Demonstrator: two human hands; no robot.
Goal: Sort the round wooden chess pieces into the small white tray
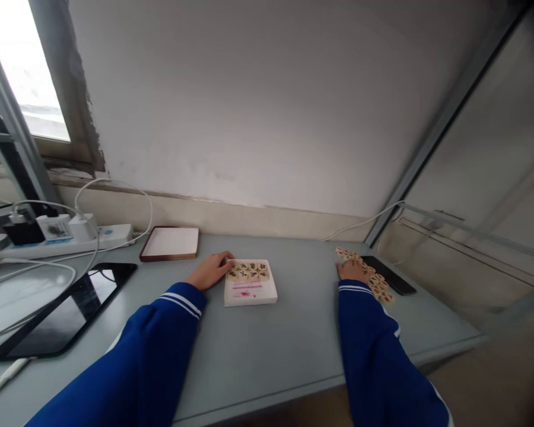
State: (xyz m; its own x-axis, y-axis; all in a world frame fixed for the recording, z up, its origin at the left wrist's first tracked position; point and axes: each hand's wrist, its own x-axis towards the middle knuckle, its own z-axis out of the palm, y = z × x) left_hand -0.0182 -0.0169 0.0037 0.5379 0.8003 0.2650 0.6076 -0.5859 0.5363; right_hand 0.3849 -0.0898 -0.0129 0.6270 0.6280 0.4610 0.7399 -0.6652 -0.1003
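My left hand (210, 270) is closed on the upper left corner of a shallow white box (251, 300), its fingertips over the rim beside the pieces. Two rows of round Chinese chess pieces (249, 270) with dark characters fill the far part of the box. Pink marks show on the bare floor of its near part. Off to the right, my right hand (353, 271) lies with thumb and fingers apart on a spread of loose Chinese chess pieces (381, 289) with red characters. What is under its palm is hidden.
A box lid (169, 244) with a dark red rim lies at the back left. A tablet (66, 311), white cables and a power strip (111, 236) with chargers occupy the left side. Beyond the loose pieces lies a black phone-like slab (394, 279). A metal post (440, 133) rises at right.
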